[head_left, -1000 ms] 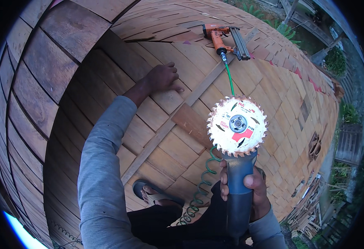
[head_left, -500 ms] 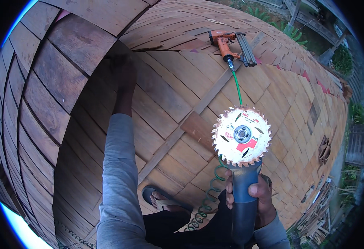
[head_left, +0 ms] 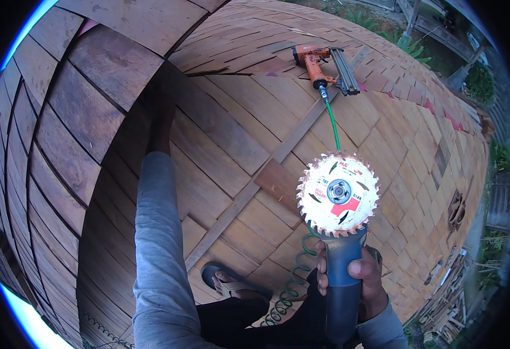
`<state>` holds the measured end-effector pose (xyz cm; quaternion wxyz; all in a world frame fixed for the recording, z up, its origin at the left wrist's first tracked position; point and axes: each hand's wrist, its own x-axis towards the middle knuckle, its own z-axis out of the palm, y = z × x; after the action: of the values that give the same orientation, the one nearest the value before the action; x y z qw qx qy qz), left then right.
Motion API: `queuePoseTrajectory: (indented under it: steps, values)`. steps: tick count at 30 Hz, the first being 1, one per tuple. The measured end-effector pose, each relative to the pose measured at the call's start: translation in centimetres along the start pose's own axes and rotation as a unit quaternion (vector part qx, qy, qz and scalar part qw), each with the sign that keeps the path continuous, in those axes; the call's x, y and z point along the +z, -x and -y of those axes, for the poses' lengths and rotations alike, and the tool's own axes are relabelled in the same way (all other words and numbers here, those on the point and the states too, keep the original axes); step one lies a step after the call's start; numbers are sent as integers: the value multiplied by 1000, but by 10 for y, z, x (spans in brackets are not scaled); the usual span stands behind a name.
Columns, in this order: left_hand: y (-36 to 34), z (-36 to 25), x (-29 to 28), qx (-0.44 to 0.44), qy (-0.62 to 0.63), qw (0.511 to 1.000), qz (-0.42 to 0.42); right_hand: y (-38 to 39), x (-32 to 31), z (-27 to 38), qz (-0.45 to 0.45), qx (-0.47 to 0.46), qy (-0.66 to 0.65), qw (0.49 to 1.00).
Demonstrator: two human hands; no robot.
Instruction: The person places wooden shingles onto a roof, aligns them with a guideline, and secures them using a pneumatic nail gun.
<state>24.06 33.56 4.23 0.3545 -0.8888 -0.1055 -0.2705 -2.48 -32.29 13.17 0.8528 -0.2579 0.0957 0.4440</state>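
Note:
My right hand (head_left: 366,273) is wrapped round the dark blue body of an angle grinder (head_left: 343,291). A toothed, white-faced circular saw blade (head_left: 338,194) is fitted on it, facing up, and its teeth show sharply. My left arm reaches forward into the shadow below an overhanging section of wooden shingles (head_left: 83,128). Deep in that shade, my left hand (head_left: 165,87) is at the edge of the overhang, its fingers too dark to make out. Whether it touches or holds anything there is hidden.
An orange nail gun (head_left: 316,64) lies on the shingled roof (head_left: 226,116), joined to a green air hose (head_left: 332,125) that coils near my legs. A wooden batten (head_left: 292,139) crosses the slope. My sandalled foot (head_left: 231,285) stands below it. Scrap wood (head_left: 441,308) lies at lower right.
My left arm has shifted slightly to the left, with the hand still in the shadow. The grinder stays almost where it was in my right hand.

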Motion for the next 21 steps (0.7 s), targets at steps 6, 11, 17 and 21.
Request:
queuePoseTrajectory:
  steps: [6, 11, 17, 21]
  values:
    - [-12, 66, 40, 56, -27, 998, 2, 5, 3, 1, 33, 4, -12, 999]
    - [-6, 18, 70, 58, -104, 991, 55, 0, 2, 3, -5, -10, -1, 1000]
    - [-10, -24, -3, -22, -60, 996, 62, -5, 2, 2, -9, -7, 6, 1000]
    - [-19, -75, -92, -68, 44, 981, 174, -10, 2, 4, -21, 1, 16, 1000]
